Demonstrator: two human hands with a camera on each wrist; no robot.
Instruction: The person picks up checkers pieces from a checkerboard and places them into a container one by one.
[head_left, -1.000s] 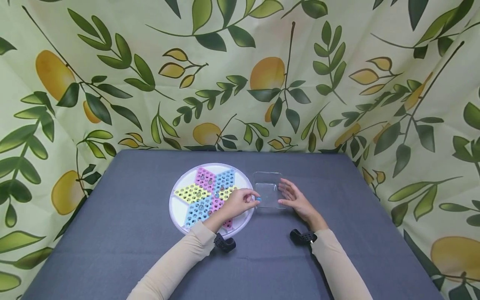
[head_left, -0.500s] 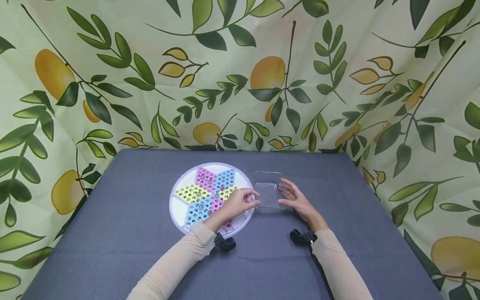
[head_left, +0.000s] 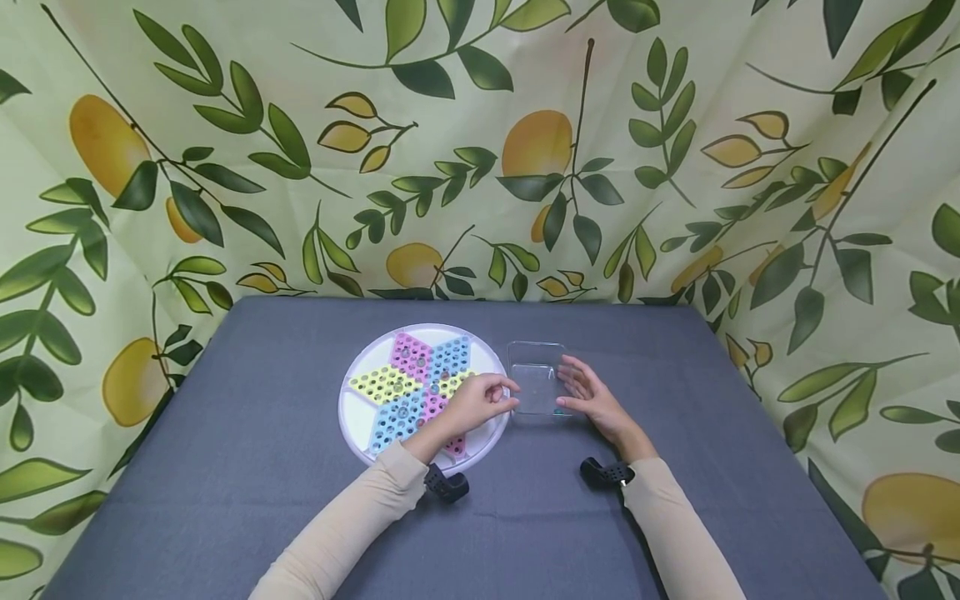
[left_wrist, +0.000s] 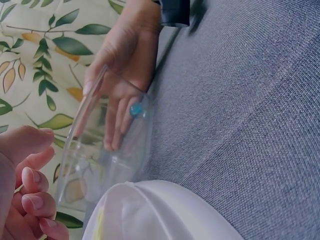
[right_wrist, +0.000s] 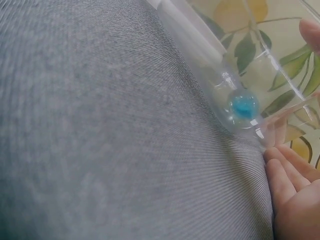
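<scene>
Fingers (head_left: 501, 381) loose, left hand (head_left: 474, 404) and right hand (head_left: 597, 405) at opposite edges of box (head_left: 536, 387), wide cloth (head_left: 528, 508) in front

Blue-and-clear marble (right_wrist: 243, 104) inside clear box (head_left: 536, 385), beside round star-patterned board (head_left: 377, 353).

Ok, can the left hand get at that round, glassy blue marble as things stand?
Probably yes: the left hand looks empty, and the clear rectangular plastic box holding the marble has an open top, though the right hand, close beside it, might crowd the way.
</scene>
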